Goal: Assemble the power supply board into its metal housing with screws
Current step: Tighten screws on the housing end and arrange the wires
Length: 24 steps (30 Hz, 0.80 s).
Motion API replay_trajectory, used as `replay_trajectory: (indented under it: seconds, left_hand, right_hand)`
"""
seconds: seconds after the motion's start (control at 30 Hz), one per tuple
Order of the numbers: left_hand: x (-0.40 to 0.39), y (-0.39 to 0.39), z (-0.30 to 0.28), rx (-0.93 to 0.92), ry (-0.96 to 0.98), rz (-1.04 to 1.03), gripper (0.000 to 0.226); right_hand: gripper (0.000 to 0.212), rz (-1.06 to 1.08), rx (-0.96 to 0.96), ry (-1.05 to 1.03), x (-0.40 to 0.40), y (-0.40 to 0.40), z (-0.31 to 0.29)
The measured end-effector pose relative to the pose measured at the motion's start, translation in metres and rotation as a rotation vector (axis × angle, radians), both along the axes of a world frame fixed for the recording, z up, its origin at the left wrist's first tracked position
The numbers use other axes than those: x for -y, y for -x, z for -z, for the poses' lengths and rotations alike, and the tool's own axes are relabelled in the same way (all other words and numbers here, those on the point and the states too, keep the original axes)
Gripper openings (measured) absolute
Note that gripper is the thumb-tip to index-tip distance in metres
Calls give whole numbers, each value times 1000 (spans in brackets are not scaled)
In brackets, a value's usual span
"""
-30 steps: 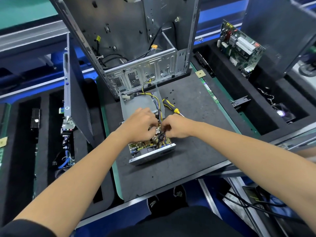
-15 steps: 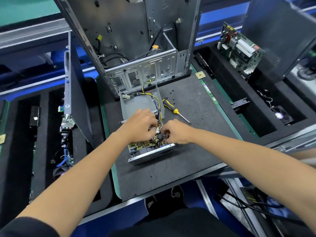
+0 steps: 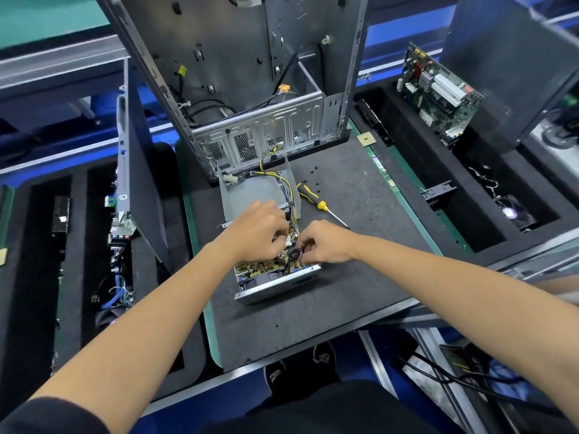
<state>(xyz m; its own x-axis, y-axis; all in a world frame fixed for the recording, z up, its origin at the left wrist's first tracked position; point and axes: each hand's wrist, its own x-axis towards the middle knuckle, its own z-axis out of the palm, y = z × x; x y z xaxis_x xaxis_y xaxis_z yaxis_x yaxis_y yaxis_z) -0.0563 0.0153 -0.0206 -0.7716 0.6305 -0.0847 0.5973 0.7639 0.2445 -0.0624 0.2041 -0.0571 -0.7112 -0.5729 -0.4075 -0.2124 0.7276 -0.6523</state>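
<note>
Both hands stay almost unmoved over the green power supply board (image 3: 260,267) in its grey metal housing (image 3: 275,285) on the dark counter (image 3: 360,277). Left hand (image 3: 255,234) fingers curl onto the board; right hand (image 3: 326,242) pinches a black ring part (image 3: 294,254). A yellow-black screwdriver (image 3: 316,200) lies beside.

Bare galvanized-looking sheet metal on housing (image 3: 275,285), dull sheen, perforated front face. Same grey steel on open PC chassis (image 3: 250,89), stamped and vented. Matt black foam mat (image 3: 344,277), slightly grainy, green-edged. Screwdriver (image 3: 316,198): glossy yellow-black plastic grip, bright metal shaft. Green board (image 3: 257,269), matt. Plastic-sheathed wires (image 3: 289,189).
</note>
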Motion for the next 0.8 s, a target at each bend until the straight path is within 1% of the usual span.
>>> replay_trajectory:
  seconds: [0.13, 0.23, 0.3, 0.37, 0.4, 0.43, 0.47, 0.5, 0.57, 0.67, 0.73, 0.8]
  left_hand:
    - [0, 0, 1, -9, -1, 5, 17]
    - [1, 0, 1, -10, -10, 4, 17]
    - [1, 0, 1, -10, -13, 4, 17]
    - [1, 1, 1, -11, -16, 6, 17]
    - [1, 1, 1, -12, -16, 8, 17]
    - [1, 1, 1, -12, -12, 10, 17]
    - [1, 1, 1, -11, -6, 11, 18]
    - [1, 2, 1, -11, -2, 13, 18]
    - [1, 1, 1, -9, 2, 13, 18]
    - [1, 2, 1, -5, -1, 13, 18]
    - [1, 2, 1, -6, 9, 16, 18]
    - [2, 3, 1, -5, 10, 16, 18]
  right_hand:
    - [5, 1, 11, 7, -1, -1, 2]
    - [10, -2, 26, 37, -1, -2, 1]
    - [5, 26, 107, 71, -3, -1, 1]
    - [6, 60, 230, 107, -5, -2, 0]
    - [2, 64, 265, 118, -7, -2, 0]
    - [8, 62, 274, 123, -7, -3, 0]
    - [15, 54, 268, 126, -7, -3, 0]
    - [17, 41, 241, 122, -6, -4, 1]
    - [11, -3, 144, 83, -4, -6, 1]
    - [16, -61, 33, 50, -3, -6, 1]
    - [11, -75, -43, 52, -3, -5, -1]
    - [11, -71, -86, 49, -3, -5, -1]
